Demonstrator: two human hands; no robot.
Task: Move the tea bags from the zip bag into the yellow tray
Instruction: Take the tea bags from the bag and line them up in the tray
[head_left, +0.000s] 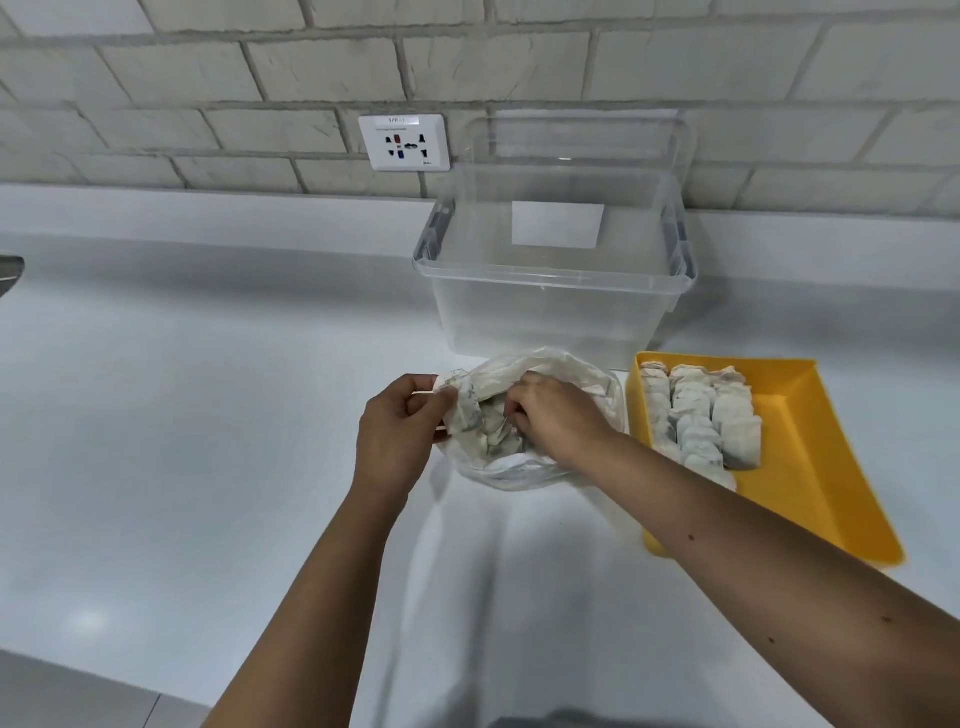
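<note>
left hand (397, 434): pinches zip bag (519, 415) rim | right hand (550, 415): fingers curled on tea bags (493, 431) inside | yellow tray (810, 467): tea bags in rows, right of bag

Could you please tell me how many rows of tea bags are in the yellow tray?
3, side by side in the yellow tray: left row along its wall, middle row, right row. The right forearm may hide more.
</note>
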